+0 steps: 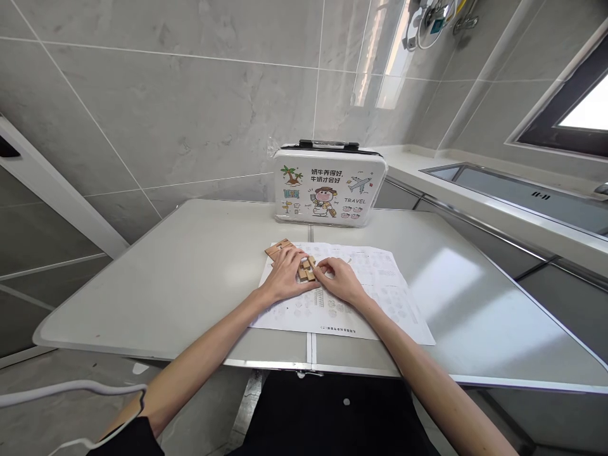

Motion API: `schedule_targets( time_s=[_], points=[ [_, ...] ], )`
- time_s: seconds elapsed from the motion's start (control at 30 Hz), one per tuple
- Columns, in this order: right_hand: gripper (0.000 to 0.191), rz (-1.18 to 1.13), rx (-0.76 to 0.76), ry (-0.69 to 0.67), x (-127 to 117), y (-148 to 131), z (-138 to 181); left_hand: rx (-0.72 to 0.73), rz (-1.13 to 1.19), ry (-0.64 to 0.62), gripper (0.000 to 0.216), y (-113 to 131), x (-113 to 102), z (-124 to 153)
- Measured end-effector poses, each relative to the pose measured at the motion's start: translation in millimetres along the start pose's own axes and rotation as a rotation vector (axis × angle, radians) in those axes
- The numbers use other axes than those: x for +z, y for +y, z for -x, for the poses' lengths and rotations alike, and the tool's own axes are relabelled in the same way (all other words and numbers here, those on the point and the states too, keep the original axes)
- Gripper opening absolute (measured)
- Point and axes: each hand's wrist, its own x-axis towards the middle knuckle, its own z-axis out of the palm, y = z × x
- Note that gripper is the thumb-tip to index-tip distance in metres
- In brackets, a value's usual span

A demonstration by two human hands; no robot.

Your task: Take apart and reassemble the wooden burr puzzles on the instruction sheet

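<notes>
A cluster of small wooden puzzle blocks lies on a printed paper sheet on the table. My left hand rests on the sheet with its fingers curled against the left side of the blocks. From the right, my right hand pinches the same cluster with its fingertips. Another flat wooden piece lies just beyond my left hand at the sheet's far left corner.
A white tin case with cartoon prints and the word TRAVEL stands upright at the back of the grey table, against the tiled wall. A counter with a sink runs along the right. A white cable trails at lower left.
</notes>
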Motion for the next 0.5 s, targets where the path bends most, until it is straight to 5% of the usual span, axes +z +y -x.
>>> schedule_targets(
  time_s=[0.27,0.5],
  points=[
    [0.023,-0.164,-0.183,-0.170,-0.9,-10.7,3.6,0.007,-0.048,0.046,0.063,-3.2,-4.2,-1.6],
    [0.019,-0.179,-0.070,-0.021,0.8,-4.9,0.5,-0.024,-0.101,0.113,0.054,-3.7,-4.9,-0.8]
  ],
)
